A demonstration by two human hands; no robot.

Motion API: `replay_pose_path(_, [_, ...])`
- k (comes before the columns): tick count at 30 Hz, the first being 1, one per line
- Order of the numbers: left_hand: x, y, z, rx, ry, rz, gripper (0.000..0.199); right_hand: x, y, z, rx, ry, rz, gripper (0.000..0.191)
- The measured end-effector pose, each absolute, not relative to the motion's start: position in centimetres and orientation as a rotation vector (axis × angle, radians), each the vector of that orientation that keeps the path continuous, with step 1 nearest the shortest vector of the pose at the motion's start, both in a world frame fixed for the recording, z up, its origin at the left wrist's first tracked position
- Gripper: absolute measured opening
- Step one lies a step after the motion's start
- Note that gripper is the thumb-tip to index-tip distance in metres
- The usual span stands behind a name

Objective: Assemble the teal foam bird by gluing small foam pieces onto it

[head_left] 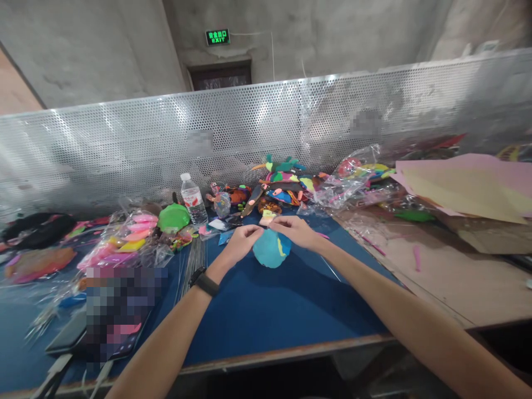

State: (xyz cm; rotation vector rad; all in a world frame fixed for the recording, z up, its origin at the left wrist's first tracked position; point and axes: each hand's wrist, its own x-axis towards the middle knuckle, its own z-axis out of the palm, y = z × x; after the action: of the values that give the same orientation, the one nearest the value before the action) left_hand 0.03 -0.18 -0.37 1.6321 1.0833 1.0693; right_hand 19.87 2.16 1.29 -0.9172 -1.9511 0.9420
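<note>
My left hand [244, 243], a dark watch on its wrist, has its fingers pinched at the upper left edge of a round teal piece of what looks like modelling clay [268, 250]. The piece carries a yellow strip and a bluer patch on its right side. At its upper right edge, my right hand [296, 231] also pinches with thumb and fingers. The round piece is held above the blue table top [257, 321]. Just behind the fingertips shows a small pale yellow and pink bit [269, 217], partly hidden.
A water bottle [193, 199] stands behind my left hand near a green lump [173, 217]. Colourful clay figures [282, 185] lie against the perforated metal screen [257, 122]. Thin wires [194, 266], bagged clay [135, 233] and blurred-out devices lie left; paper sheets [465, 188] lie right.
</note>
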Motion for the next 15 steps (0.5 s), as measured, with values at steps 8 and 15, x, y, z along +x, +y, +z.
replay_pose_path(8, [0.33, -0.18, -0.2, 1.68, 1.076, 1.153, 0.029, 19.77, 2.39, 0.82, -0.876, -2.036, 0.888, 0.04])
replay_pose_path(15, [0.25, -0.31, 0.04, 1.7, 1.058, 1.158, 0.03, 19.6, 2.18, 0.93, -0.859, -2.003, 0.956, 0.038])
